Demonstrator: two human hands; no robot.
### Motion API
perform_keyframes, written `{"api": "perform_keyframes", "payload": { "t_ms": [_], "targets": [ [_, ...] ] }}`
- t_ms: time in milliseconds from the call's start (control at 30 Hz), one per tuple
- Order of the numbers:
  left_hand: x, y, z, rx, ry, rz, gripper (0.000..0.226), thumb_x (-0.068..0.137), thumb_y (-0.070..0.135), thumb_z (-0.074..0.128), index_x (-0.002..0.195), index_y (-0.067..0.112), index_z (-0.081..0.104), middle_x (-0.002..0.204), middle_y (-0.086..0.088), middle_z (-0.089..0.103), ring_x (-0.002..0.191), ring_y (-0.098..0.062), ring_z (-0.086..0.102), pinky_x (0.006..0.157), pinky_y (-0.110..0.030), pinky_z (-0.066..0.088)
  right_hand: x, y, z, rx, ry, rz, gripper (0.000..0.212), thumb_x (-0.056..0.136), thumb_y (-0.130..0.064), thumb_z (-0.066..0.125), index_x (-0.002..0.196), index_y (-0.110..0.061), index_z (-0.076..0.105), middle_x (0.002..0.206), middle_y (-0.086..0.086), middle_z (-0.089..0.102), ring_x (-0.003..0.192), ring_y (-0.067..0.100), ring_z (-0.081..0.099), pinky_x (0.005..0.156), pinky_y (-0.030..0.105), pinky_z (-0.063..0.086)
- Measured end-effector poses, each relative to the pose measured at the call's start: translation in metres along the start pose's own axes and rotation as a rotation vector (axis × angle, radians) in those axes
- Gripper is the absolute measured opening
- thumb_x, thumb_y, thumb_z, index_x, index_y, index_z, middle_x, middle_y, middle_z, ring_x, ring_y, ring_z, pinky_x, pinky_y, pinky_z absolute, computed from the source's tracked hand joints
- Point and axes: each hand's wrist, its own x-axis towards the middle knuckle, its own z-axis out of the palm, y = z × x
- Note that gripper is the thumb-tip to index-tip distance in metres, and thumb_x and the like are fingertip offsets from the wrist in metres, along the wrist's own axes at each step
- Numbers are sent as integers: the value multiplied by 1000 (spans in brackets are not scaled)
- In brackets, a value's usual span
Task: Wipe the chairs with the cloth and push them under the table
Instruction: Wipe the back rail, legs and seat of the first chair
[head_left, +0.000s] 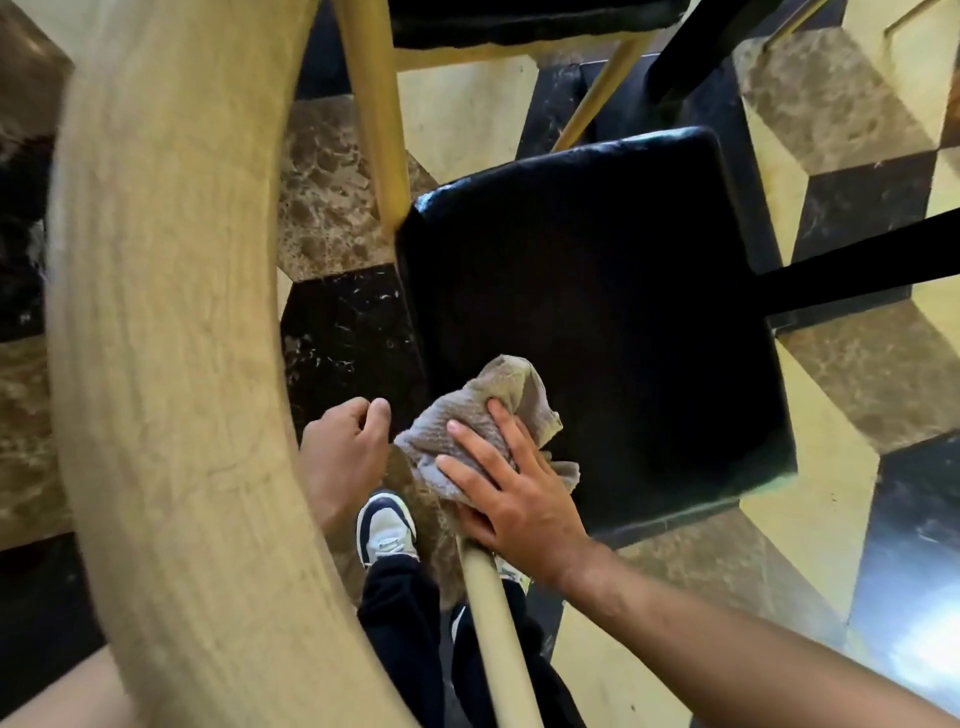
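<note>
A chair with a black padded seat (613, 312) and gold-coloured metal frame (493, 639) stands below me. My right hand (514, 493) presses a crumpled grey cloth (467, 421) flat onto the seat's near left corner, fingers spread over the cloth. My left hand (345, 447) hangs just left of the cloth with loosely curled fingers and holds nothing. It is beside the curved edge of the pale wooden round table (171, 312), which fills the left of the view.
A second black-seated chair (519, 23) with gold legs (374, 104) stands at the top. Black bars (857, 275) cross on the right. My shoes (387, 530) and dark trousers show below. The floor is a cube-patterned marble (841, 98).
</note>
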Motion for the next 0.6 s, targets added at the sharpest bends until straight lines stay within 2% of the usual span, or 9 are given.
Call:
{"api": "perform_keyframes", "payload": {
  "t_ms": [133,267,333,433,467,533,600],
  "targets": [
    [-19,-30,18,23,-43,-49,48,102,32,47,64,2,48,53,-1,48,48,-16,41,48,-33,31,-30,2,4,2,49,41,44,97,-40,66,137,-22,63,158,6,43,152,43,24,119,58,33],
    [-49,-54,33,48,-89,-96,45,103,33,47,63,13,54,50,4,51,45,-12,43,45,-31,33,-42,8,6,-11,68,53,47,95,-39,69,139,-23,62,158,7,43,152,43,24,120,58,31],
    [-74,-60,45,71,-125,-117,42,104,32,46,70,11,62,55,-1,59,49,-16,51,48,-33,37,-53,12,7,-9,91,81,46,96,-40,67,139,-23,61,159,7,42,152,43,23,121,57,30],
    [-111,-65,67,89,-186,-170,39,103,24,47,77,1,63,64,-9,63,65,-25,60,60,-40,45,-80,21,7,-21,129,164,44,100,-42,60,140,-25,57,159,7,41,152,43,24,119,58,31],
    [-121,-66,75,73,-225,-200,35,103,19,49,77,1,63,66,-7,63,66,-24,60,62,-39,46,-90,26,8,-44,143,199,44,101,-44,58,140,-26,54,159,7,42,151,43,25,118,60,32],
    [-141,-60,91,28,-309,-234,31,103,14,49,74,15,60,71,4,61,66,-14,56,62,-30,44,-110,33,9,-103,183,296,44,103,-47,53,142,-27,52,159,6,41,151,43,26,116,62,33],
    [-163,-48,111,42,-369,-206,25,106,24,45,83,27,55,86,11,58,78,-9,52,70,-26,39,-129,35,12,-103,208,453,50,103,-50,51,147,-26,50,163,6,35,153,43,19,117,66,28]
  ]
}}
